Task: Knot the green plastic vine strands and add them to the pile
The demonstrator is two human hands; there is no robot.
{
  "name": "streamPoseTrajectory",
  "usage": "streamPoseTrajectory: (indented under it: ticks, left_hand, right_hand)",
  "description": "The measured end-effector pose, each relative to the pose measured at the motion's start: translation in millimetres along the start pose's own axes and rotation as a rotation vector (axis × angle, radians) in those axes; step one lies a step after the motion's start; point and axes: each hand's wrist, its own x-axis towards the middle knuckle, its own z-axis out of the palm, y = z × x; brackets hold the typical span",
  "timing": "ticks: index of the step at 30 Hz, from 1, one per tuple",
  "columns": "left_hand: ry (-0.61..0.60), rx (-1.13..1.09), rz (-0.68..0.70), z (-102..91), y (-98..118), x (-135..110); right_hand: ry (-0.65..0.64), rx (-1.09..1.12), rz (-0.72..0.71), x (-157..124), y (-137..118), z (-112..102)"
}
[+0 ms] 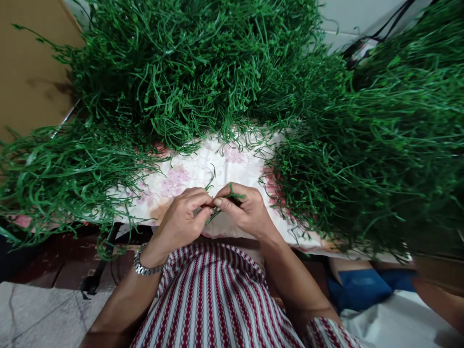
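My left hand and my right hand meet fingertip to fingertip over the near edge of a table. Both are pinched on a thin green plastic stem, whose ends stick up and out between the fingers. A metal watch is on my left wrist. Under the hands lies a white cloth with pink flowers.
Large heaps of green plastic stems surround the cloth: one at the back, one on the left, one on the right. Black cables hang at the upper right. Another person's knee in blue fabric shows at the lower right.
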Motion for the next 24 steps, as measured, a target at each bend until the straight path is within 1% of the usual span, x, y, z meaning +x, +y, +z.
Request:
streamPoseTrajectory:
  ticks: [3, 6, 9, 12, 15, 17, 19, 20, 21, 22, 24]
  left_hand:
    - [0.06, 0.016, -0.041, 7.4, -0.9, -4.0]
    - [0.079, -0.039, -0.055, 11.0, -2.5, -6.4]
    - [0.08, -0.113, -0.107, 11.8, -3.5, -7.9]
    - [0.063, -0.169, -0.135, 11.7, -4.0, -8.5]
    - [0.064, -0.213, -0.132, 11.4, -5.2, -8.7]
    - [0.083, -0.249, -0.168, 10.8, -6.5, -9.0]
    - [0.102, -0.306, -0.23, 9.8, -7.8, -9.3]
    - [0.104, -0.337, -0.26, 9.2, -8.2, -9.2]
    - [0.102, -0.367, -0.283, 8.5, -8.6, -9.1]
    - [0.091, -0.395, -0.299, 7.9, -8.8, -8.8]
    - [0.066, -0.453, -0.31, 6.8, -9.2, -8.1]
  right_hand:
    - [0.002, 0.293, 0.141, 1.1, 3.7, 3.2]
    - [-0.004, 0.448, 0.26, 1.6, 6.7, 3.8]
    - [0.008, 0.437, 0.319, 1.8, 8.3, 4.1]
    - [0.01, 0.294, 0.29, 1.8, 9.4, 5.4]
    - [0.046, 0.037, 0.219, -0.4, 8.9, 5.6]
    - [0.121, -0.126, 0.142, -4.1, 6.3, 3.5]
    - [0.224, -0.225, -0.008, -8.9, 2.1, -0.1]
    - [0.246, -0.252, -0.108, -11.2, -0.1, -1.9]
    - [0.228, -0.273, -0.213, -13.2, -2.0, -3.4]
    - [0.163, -0.293, -0.308, -14.6, -3.3, -4.3]
    - [-0.013, -0.353, -0.427, -15.6, -3.1, -4.3]
